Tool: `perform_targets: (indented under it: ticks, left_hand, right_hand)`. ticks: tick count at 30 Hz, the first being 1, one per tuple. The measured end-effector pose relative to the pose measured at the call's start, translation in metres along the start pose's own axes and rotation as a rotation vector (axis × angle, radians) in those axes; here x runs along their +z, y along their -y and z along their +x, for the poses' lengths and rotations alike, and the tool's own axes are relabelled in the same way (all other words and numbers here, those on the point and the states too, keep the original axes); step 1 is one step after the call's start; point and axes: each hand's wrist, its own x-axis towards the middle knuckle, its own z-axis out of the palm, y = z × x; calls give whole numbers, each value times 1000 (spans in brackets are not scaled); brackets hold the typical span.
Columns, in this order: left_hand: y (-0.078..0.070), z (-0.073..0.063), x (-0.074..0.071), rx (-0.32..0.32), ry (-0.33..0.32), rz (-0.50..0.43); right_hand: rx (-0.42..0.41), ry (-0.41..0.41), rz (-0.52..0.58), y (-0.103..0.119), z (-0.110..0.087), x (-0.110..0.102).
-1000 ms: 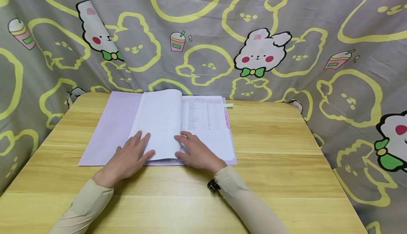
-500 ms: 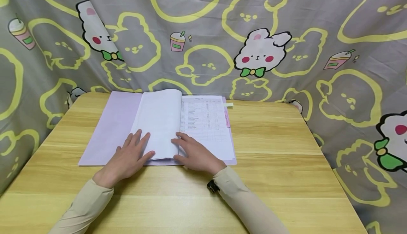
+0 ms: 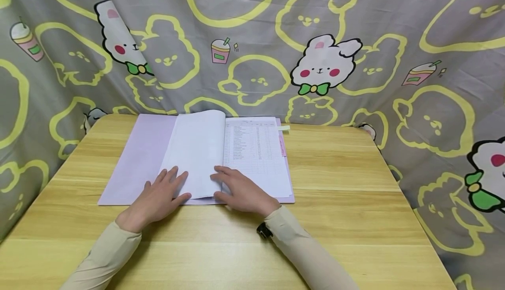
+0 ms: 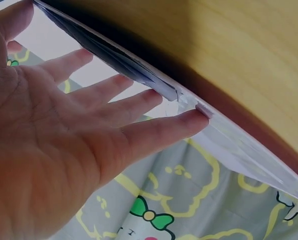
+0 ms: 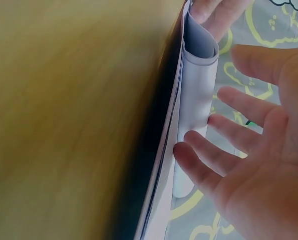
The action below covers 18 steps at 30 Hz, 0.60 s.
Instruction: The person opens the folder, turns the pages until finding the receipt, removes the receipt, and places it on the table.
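A lilac folder point(image 3: 143, 154) lies spread on the wooden table in the head view. Inside it, white sheets point(image 3: 199, 145) are turned to the left, their blank backs up. To their right lies a page printed with a table point(image 3: 254, 143). My left hand point(image 3: 159, 198) rests with spread fingers at the lower left of the turned sheets. On their bowed right edge lie the fingers of my right hand point(image 3: 244, 191). Seen from the right wrist, the sheets form a rounded curl point(image 5: 197, 95) beside the spread fingers. In the left wrist view, the little finger touches the folder's lower part.
A pale tab point(image 3: 283, 128) and a pink tab point(image 3: 282, 145) stick out at the folder's right side. The wooden table point(image 3: 339, 220) extends around the folder. A grey curtain point(image 3: 260, 31) with cartoon prints hangs behind and beside it. A black band point(image 3: 264, 230) is at my right wrist.
My right hand has slid slightly left, and the sheets' curled edge has moved left a little with it. My left hand's fingers have shifted slightly down; its forearm stays put.
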Motion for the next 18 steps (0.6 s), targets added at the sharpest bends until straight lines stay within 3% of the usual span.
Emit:
perform_targets:
  ticks: [10, 18]
  left_hand:
    - [-1, 1, 1, 2, 8, -2]
    - [-2, 1, 1, 7, 8, 5]
  right_hand:
    - [59, -38, 24, -16, -1, -14]
    - [151, -126, 166, -40, -7, -32]
